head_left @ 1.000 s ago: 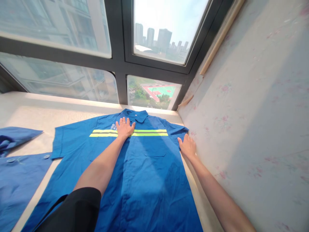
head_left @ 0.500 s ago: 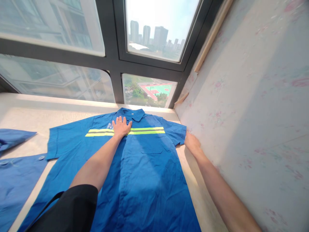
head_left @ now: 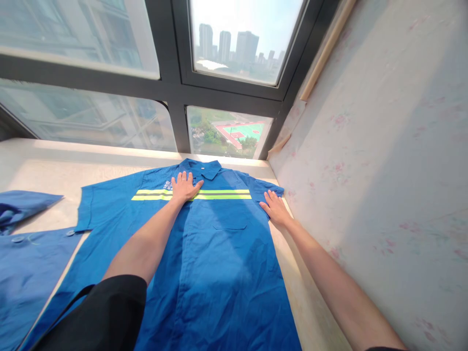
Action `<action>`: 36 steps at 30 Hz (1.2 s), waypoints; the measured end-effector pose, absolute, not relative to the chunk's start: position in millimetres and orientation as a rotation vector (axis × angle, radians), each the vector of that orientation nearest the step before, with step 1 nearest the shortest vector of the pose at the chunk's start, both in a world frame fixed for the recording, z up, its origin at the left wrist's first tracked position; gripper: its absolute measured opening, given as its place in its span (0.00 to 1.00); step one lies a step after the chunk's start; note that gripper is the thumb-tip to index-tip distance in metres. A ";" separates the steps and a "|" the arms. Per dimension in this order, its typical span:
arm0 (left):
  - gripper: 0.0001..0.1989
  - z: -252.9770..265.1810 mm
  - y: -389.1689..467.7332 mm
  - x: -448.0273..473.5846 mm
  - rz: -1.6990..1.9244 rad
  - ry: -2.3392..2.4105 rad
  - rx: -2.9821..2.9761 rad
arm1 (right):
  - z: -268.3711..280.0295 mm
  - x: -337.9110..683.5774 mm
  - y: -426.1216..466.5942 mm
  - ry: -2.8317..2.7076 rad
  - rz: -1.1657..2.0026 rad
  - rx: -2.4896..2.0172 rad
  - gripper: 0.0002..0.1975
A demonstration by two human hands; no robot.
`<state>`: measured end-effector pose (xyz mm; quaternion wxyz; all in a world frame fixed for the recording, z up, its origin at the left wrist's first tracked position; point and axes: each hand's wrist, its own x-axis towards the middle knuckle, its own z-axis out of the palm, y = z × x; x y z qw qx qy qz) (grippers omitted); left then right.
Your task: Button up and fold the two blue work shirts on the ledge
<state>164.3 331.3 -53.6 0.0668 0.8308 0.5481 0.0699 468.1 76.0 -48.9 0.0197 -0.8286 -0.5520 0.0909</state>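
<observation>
A blue short-sleeved work shirt [head_left: 226, 248] lies spread face up, collar toward the window, with a yellow-green reflective stripe across its chest. My left hand [head_left: 185, 187] rests flat on the upper chest just below the collar, fingers spread, partly over the stripe and beside white lettering. On the right side, my right hand [head_left: 275, 207] lies with its fingers stretched out on the shirt's right-hand sleeve, near the armpit. Neither hand grips the cloth. The shirt's lower end runs out of view.
A pale ledge [head_left: 106, 163] bears the shirt. To the left lie a lighter blue garment with buttons [head_left: 32, 273] and a folded blue cloth piece [head_left: 29, 204]. A dark-framed window [head_left: 223, 92] stands behind, and a flowered wall [head_left: 383, 161] closes off the right side.
My right hand has let go of the sleeve's outer edge and moved inward, now flat on the sleeve. My left hand stays on the chest. The view has shifted slightly.
</observation>
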 end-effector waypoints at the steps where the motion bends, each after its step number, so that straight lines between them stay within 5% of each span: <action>1: 0.45 -53.7 331.3 164.3 0.211 1.653 2.504 | -51.7 469.8 72.8 -1.706 0.276 -2.565 0.36; 16: 0.42 -55.9 328.2 165.6 0.267 1.673 2.502 | -9.5 461.7 105.0 -1.522 -0.030 -2.761 0.32; 28: 0.42 -59.7 327.4 165.1 0.303 1.668 2.482 | -64.3 482.9 119.6 -1.545 0.091 -2.642 0.37; 36: 0.28 -48.6 326.3 149.0 0.626 1.444 2.491 | -66.7 484.2 119.6 -1.535 0.051 -2.630 0.38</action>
